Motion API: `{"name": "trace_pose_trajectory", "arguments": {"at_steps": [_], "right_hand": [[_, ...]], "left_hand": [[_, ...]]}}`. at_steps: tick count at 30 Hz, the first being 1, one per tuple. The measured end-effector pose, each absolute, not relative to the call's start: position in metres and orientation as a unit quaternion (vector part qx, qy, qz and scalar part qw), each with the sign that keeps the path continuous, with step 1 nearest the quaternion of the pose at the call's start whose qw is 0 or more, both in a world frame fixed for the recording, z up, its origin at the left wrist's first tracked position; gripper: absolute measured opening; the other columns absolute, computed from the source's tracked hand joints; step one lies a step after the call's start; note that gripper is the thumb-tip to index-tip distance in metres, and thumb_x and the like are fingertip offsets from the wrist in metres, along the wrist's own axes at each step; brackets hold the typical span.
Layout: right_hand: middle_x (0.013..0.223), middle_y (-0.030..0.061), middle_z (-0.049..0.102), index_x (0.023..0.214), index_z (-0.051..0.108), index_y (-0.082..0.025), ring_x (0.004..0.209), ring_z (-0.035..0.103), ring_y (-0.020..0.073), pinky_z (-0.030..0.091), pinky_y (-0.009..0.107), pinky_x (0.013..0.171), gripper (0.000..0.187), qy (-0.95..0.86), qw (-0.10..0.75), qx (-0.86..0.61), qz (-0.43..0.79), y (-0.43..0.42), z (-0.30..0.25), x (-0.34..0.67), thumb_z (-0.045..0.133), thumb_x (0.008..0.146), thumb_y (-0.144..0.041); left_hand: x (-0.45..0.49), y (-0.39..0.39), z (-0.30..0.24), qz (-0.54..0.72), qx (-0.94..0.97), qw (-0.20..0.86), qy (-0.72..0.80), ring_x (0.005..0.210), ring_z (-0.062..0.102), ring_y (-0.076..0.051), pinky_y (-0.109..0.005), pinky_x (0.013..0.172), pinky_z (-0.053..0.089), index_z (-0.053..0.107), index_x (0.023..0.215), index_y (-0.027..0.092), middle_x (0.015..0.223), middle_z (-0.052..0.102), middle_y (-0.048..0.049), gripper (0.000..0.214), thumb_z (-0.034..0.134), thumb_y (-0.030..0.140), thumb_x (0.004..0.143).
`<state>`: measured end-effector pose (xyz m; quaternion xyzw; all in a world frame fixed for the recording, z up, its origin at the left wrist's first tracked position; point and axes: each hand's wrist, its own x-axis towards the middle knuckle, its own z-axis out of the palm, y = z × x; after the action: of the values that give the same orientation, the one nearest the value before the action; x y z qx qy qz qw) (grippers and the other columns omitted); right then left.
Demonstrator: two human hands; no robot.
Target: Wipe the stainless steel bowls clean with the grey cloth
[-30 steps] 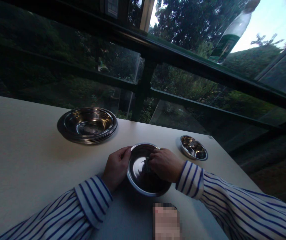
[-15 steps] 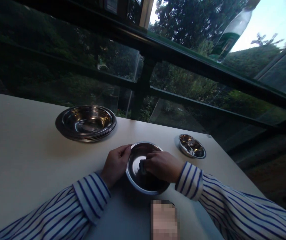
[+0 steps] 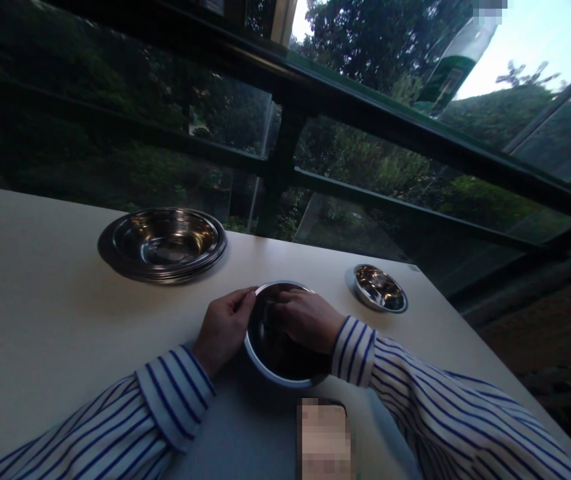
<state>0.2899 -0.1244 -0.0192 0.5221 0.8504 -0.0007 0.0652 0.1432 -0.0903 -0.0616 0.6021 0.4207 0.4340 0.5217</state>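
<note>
A round metal bowl [image 3: 288, 363] with a shiny rim stands on the white table in front of me. My left hand [image 3: 221, 327] pinches its left rim between thumb and fingers. Inside the bowl is my right hand [image 3: 311, 321], its fingers curled down against the inner wall on the upper left side. The fingertips are hidden in shadow, so I cannot make out whether they hold anything.
Stacked wide metal basins [image 3: 165, 275] stand at the back left of the white table [image 3: 40, 300]. A small metal bowl [image 3: 381, 290] sits at the right. Near me lies a phone [image 3: 322, 437] with a blurred screen. Beyond is a dark window frame with a bottle [image 3: 452, 70].
My right hand has slid left and slightly up inside the bowl. My left hand keeps its hold on the rim. The whole view has shifted slightly.
</note>
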Motion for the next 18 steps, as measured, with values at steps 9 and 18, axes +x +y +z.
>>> {"name": "trace_pose_trajectory", "arguments": {"at_steps": [9,18], "right_hand": [[0.090,0.0034,0.059,0.089,0.062,-0.021,0.084,0.050,0.0160,0.037,0.026,0.068,0.018,0.905,0.123,0.396,-0.094,-0.145,-0.002,0.294,0.049,0.078,-0.016],[0.091,0.0053,0.060,0.090,0.062,-0.017,0.085,0.051,0.0171,0.038,0.027,0.070,0.019,0.892,0.053,0.447,-0.048,-0.136,-0.016,0.277,0.046,0.080,-0.018]], "left_hand": [[0.144,-0.090,-0.059,0.426,0.607,0.518,0.426,0.078,0.063,-0.020,-0.031,0.073,0.048,0.067,0.089,0.013,0.087,0.070,-0.0072,0.031,0.052,0.035,0.073],[0.144,-0.089,-0.061,0.426,0.588,0.526,0.442,0.079,0.063,-0.021,-0.032,0.073,0.048,0.065,0.090,0.011,0.089,0.069,-0.0091,0.033,0.051,0.035,0.073]]}}
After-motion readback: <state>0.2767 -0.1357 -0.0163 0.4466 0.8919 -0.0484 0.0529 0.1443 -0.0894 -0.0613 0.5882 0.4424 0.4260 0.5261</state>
